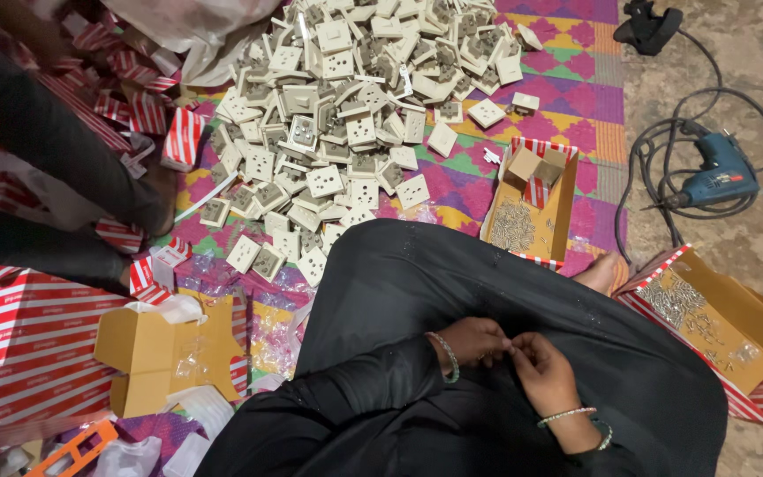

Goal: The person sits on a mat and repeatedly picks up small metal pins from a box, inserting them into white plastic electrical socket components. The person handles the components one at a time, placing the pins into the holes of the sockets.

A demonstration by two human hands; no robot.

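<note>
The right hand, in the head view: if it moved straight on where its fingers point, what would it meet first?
The right hand points toward the left hand, fingertips almost meeting over the black-clothed lap. It would probably meet the left hand's fingers first; any tiny item pinched between them is too small to tell.

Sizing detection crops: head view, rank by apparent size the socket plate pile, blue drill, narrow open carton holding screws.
1. Socket plate pile, by far the largest.
2. Narrow open carton.
3. Blue drill, smallest.
All lie on the floor at similar range, so the order looks reliable.
</note>
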